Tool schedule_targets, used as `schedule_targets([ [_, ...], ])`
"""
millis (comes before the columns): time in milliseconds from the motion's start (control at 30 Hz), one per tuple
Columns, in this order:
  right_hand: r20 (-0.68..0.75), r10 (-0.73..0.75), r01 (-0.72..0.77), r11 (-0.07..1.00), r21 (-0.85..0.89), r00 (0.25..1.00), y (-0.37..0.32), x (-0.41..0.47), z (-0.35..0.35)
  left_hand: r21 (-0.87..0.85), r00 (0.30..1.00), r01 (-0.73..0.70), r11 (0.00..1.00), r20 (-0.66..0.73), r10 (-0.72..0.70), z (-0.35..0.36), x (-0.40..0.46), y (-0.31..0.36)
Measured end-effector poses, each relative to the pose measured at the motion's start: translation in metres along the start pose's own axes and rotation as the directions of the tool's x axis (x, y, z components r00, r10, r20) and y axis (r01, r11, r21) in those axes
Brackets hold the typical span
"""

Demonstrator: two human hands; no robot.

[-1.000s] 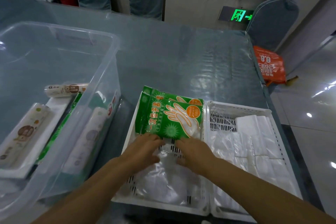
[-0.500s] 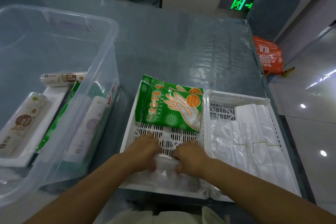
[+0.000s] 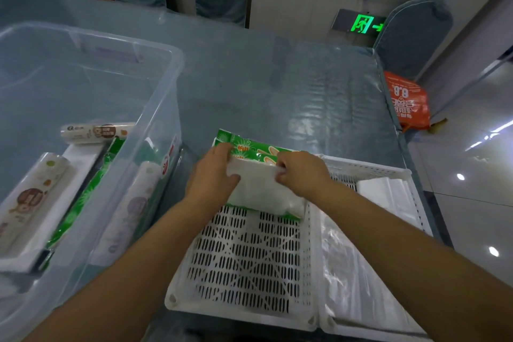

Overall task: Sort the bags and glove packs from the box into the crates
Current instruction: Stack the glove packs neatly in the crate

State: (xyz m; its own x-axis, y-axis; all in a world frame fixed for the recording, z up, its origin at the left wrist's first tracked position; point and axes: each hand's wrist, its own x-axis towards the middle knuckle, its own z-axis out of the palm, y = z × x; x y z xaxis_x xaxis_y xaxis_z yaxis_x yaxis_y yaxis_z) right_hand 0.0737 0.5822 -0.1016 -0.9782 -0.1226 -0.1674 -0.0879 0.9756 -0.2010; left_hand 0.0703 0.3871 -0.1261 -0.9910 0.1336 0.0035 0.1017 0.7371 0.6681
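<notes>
Head view: left hand (image 3: pixel 212 175) and right hand (image 3: pixel 301 172), each grip pinching white pack (image 3: pixel 263 191) over green packs (image 3: pixel 249 147).

Read "8.8", upside down, in white on the orange bag (image 3: pixel 407 103), far off past the right hand (image 3: pixel 301 172) at the table's far right corner; the characters under it too distorted to make out. Spotted a green running-figure exit sign (image 3: pixel 363 24) with an arrow, well beyond both hands. Print on the green glove packs (image 3: pixel 249 147) under the left hand (image 3: pixel 213 175) and on the rolls (image 3: pixel 97 132) left of it too blurred to read.
</notes>
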Motion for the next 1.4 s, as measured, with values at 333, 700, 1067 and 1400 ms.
schedule_targets([
  [333,-0.013,0.019,-0.022,0.976,-0.219,1.0,0.007,0.048,0.015,0.487,0.939,-0.324,0.811,0.272,0.212,0.049,0.003,-0.022],
  [700,-0.191,-0.173,0.128,0.966,-0.227,0.966,0.016,0.016,0.049,0.548,0.958,-0.263,0.794,0.248,0.146,0.047,0.012,-0.025],
  [1067,-0.157,-0.164,0.121,0.961,-0.25,0.974,0.01,0.017,0.043,0.58,0.975,-0.153,0.8,0.222,0.025,0.033,0.015,-0.016],
  [1400,-0.372,-0.179,0.149,0.983,-0.107,0.911,-0.014,0.003,-0.004,0.245,0.989,-0.147,0.958,0.016,0.147,-0.031,-0.007,0.043],
])
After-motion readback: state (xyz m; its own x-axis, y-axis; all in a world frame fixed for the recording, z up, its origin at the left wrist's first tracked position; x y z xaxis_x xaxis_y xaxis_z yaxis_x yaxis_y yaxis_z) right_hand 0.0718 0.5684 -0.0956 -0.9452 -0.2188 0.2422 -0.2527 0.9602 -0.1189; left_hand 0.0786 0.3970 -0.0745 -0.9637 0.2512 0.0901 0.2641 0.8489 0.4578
